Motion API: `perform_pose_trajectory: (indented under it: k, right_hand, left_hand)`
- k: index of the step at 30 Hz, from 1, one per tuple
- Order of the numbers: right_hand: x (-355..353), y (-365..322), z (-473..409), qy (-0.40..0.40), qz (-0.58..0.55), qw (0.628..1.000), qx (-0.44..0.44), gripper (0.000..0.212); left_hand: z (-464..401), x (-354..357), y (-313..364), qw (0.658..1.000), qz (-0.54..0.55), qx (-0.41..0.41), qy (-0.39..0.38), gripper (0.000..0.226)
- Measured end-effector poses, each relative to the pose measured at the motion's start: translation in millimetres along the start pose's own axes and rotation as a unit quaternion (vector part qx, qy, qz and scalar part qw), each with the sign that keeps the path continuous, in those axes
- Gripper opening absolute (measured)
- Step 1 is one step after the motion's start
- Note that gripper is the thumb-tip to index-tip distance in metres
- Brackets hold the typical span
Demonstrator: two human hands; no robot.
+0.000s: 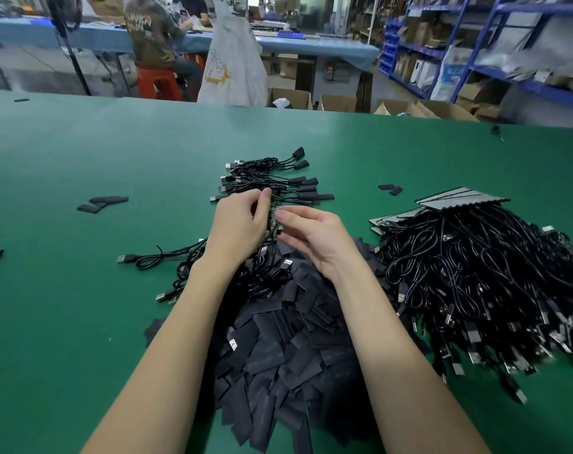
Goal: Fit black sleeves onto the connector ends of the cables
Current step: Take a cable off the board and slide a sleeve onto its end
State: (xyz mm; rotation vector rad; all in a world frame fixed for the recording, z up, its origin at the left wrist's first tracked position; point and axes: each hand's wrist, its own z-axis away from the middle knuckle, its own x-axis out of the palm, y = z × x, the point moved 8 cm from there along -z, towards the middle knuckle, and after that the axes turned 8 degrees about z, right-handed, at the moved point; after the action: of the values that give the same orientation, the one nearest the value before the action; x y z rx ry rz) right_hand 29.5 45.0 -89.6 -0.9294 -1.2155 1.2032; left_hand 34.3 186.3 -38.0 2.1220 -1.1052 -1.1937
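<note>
Just beyond the sleeve heap (278, 348) on the green surface (82, 290), approx a dozen done cables (272, 181) lie sleeved. My left hand (236, 231) fingers pinch a bare connector board (272, 217); right hand (311, 237) fingers straight, touching it. Right of heap, big unsleeved cable pile (475, 273) left, so I reckon early days.

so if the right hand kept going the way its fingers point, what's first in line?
Likely the small circuit board the left hand holds; the right hand fingers look almost on it. Depth is unclear.
</note>
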Motion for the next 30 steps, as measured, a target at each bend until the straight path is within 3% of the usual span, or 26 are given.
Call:
perform_pose_trajectory:
  k: [5,15,23,26,30]
  right_hand:
    - [8,3,2,-0.029,-0.072,0.997,0.028,0.005]
    - [10,6,6,-0.032,-0.101,0.993,0.052,0.007]
    - [14,-7,12,-0.043,-0.144,0.988,0.041,0.011]
    - [-7,-17,13,-0.017,-0.131,0.991,0.017,0.022]
    - [-34,-19,12,0.065,-0.077,0.995,0.015,0.014]
  left_hand:
    - [2,-3,3,1.000,0.017,-0.002,0.021,0.054]
    - [3,-4,10,0.999,0.032,0.015,0.011,0.053]
    - [-1,-10,4,0.992,0.115,-0.036,0.020,0.054]
    - [-6,-30,-14,0.997,0.032,-0.059,0.026,0.056]
    - [-6,-48,-27,0.995,0.004,-0.098,0.036,0.043]
